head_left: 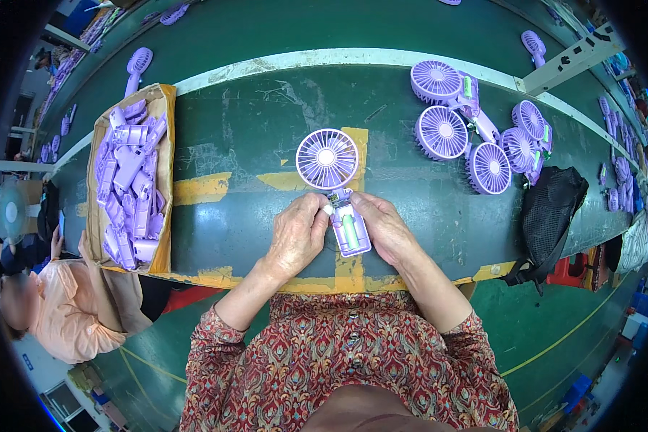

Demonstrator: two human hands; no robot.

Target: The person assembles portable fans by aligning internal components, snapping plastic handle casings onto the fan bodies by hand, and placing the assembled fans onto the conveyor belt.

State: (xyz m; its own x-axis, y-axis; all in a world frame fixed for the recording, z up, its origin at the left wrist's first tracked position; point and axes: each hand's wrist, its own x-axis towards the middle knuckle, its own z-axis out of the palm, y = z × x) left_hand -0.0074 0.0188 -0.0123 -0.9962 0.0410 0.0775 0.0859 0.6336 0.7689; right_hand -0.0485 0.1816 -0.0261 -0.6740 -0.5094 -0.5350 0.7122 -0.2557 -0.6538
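Note:
A purple handheld fan (327, 159) lies face up in front of me, its round grille pointing away. Its handle is uncovered, with a green cylindrical battery (350, 232) inside. My left hand (299, 232) pinches at the neck of the fan from the left, a small whitish bit showing at the fingertips. From the right, my right hand (384, 229) closes its thumb and fingers on the top of the handle, beside a small circuit board (335, 196). What lies under the fingers is hidden.
A cardboard box (165, 180) of purple handle shells stands at left. Several fans (441, 132) are grouped at right, near a black mesh bag (551, 209). A white metal post (572, 59) rises at the far right. Another person (75, 309) sits at left.

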